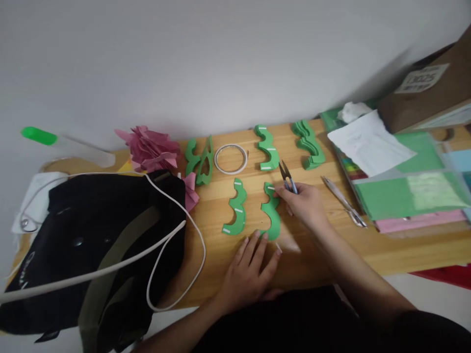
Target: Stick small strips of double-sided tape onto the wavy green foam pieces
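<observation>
My right hand (307, 206) is closed on a small thread snipper (287, 177) with a blue grip, its blades pointing away from me. The hand rests beside the top of a wavy green foam piece (271, 212) that carries small white tape strips. My left hand (253, 267) lies flat with fingers spread, fingertips touching the lower end of that same piece. A second wavy green piece (236, 208) with white strips lies just to the left.
More green pieces (268, 148), a stack of them (309, 143), green offcuts (200, 159), a tape roll (230, 159) and pink paper flowers (150, 148) sit further back. A black bag (91, 245) with white cable fills the left. Scissors (344, 201), coloured sheets (408, 196) and a cardboard box (430, 88) lie right.
</observation>
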The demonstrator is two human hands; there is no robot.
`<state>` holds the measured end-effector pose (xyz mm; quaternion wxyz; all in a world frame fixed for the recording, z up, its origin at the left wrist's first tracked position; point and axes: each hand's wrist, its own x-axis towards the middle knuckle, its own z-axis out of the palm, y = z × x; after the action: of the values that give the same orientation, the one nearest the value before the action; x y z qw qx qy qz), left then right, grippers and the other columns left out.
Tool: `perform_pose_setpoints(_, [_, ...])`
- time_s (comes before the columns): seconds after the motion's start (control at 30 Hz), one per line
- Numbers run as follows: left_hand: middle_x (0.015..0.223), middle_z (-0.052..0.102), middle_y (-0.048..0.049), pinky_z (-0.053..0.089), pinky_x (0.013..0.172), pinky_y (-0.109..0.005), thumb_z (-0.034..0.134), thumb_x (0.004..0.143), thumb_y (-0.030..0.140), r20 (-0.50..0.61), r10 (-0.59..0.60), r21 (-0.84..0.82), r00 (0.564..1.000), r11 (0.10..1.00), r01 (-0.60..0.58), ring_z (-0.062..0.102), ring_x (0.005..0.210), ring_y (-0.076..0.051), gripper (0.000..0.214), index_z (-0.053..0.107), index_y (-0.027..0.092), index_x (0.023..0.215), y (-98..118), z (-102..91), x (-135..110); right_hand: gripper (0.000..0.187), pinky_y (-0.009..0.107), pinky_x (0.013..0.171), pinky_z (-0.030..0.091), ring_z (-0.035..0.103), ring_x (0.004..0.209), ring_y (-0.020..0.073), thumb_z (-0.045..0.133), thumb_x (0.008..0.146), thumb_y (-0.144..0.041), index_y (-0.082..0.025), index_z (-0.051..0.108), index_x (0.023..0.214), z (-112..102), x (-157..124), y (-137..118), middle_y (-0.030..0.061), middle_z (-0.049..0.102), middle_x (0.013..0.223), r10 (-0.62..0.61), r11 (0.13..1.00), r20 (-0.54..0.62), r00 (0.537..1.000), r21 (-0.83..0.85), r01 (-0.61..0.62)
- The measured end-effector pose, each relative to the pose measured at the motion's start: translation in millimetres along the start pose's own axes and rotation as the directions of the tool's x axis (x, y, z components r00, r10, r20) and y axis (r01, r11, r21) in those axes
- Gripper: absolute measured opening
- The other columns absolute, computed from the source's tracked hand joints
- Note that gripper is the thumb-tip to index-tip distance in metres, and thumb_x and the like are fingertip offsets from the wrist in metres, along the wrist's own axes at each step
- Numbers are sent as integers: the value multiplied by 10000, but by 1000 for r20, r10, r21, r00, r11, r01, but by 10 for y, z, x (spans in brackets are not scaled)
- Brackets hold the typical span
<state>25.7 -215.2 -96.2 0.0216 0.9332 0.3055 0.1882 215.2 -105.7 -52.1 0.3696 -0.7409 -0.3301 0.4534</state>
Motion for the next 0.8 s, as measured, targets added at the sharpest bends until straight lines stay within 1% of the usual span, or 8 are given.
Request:
perform_pose_setpoints(0.07, [1314, 577, -232, 298, 1088, -465, 468, 857, 644, 1, 4, 3, 1000, 1000, -4, 491, 1284, -365, 719, 485, 135, 1363, 2, 3, 2, 325, 262, 397, 226, 350, 365, 90, 689, 594, -479, -157, 658, 570, 7, 5, 4, -43, 447, 380, -9, 1000, 24, 1000, -29, 10])
perform_pose_setpoints(0.13, [1298, 593, -223, 308, 1083, -460, 460, 862, 638, -4, -2, 9, 1000, 1000, 2, 512, 1265, -362, 701, 497, 137, 1351, 2, 0, 6, 305, 263, 404, 227, 343, 365, 92, 682, 611, -464, -163, 656, 569, 21, 10, 10, -56, 403, 361, -13, 998, 30, 999, -53, 15])
perform_pose_setpoints(0.2, [1279, 610, -212, 319, 1079, -453, 460, 860, 640, -13, -3, 11, 1000, 1000, 4, 529, 1248, -361, 693, 509, 140, 1338, 2, -2, 10, 289, 263, 409, 228, 334, 365, 93, 676, 622, -447, -164, 653, 567, 36, 13, 15, -65, 372, 350, -9, 998, 8, 1000, -65, 10])
perform_pose_setpoints(0.3, [1272, 617, -205, 326, 1080, -447, 465, 852, 647, -24, -11, 2, 1000, 1000, 11, 534, 1245, -357, 700, 512, 141, 1334, 6, 0, 13, 280, 264, 418, 233, 332, 373, 95, 657, 642, -427, -161, 646, 554, 55, 9, 12, -63, 372, 355, -8, 996, -27, 1000, -92, 6])
perform_pose_setpoints(0.5, [1286, 605, -212, 304, 1090, -443, 475, 854, 622, -19, -24, -16, 1000, 1000, 24, 520, 1256, -362, 696, 493, 135, 1350, 11, -1, 16, 234, 267, 451, 261, 409, 425, 117, 637, 672, -345, -164, 636, 524, 98, -14, -28, -24, 475, 415, -48, 973, -119, 992, -228, 20])
perform_pose_setpoints(0.67, [1290, 592, -224, 286, 1091, -456, 482, 856, 598, -10, -15, -30, 1000, 999, 15, 517, 1250, -381, 684, 493, 127, 1352, 12, -8, 20, 221, 270, 473, 298, 484, 470, 149, 629, 689, -328, -172, 618, 533, 140, -22, -39, 7, 535, 459, -81, 951, -153, 985, -308, 31])
perform_pose_setpoints(0.8, [1302, 578, -227, 271, 1089, -463, 461, 865, 605, 8, -9, -29, 1000, 1000, 9, 510, 1253, -389, 680, 496, 126, 1346, 10, -26, 27, 198, 265, 474, 319, 530, 471, 171, 619, 692, -320, -178, 606, 554, 174, -32, -27, 10, 540, 441, -113, 934, -172, 979, -355, 45])
